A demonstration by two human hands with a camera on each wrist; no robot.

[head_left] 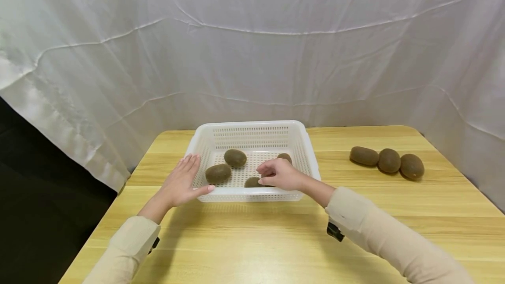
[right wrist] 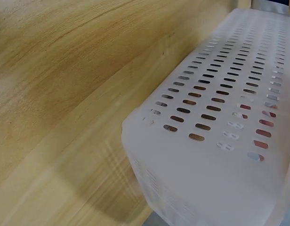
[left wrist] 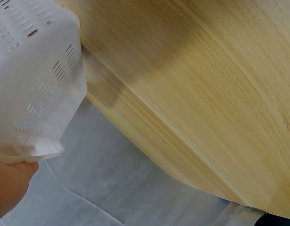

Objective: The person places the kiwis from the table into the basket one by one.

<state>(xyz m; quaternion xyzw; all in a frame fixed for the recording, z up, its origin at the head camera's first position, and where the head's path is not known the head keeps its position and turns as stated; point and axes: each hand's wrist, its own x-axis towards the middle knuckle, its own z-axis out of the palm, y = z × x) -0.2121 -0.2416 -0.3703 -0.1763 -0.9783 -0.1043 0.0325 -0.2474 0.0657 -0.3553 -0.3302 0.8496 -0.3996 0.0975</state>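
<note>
A white perforated plastic basket (head_left: 258, 124) stands on the table with several brown kiwis in it. Two of these, a rear kiwi (head_left: 235, 157) and a front-left kiwi (head_left: 218, 173), lie on its left side. My left hand (head_left: 179, 183) rests on the basket's front left corner, fingers straight and spread, thumb along the front rim. Inside the basket, my right hand (head_left: 282, 175) is over a kiwi (head_left: 251, 182) near the front wall, fingers loosely bent and thumb apart from them. Part of that kiwi is hidden by the hand. Another kiwi (head_left: 284, 157) shows behind the right hand.
To the basket's right, three kiwis lie in a touching row: a left one (head_left: 364, 156), a middle one (head_left: 389, 161) and a right one (head_left: 412, 166). The wooden table (head_left: 252, 240) ends at the back against a pale curtain (head_left: 252, 69).
</note>
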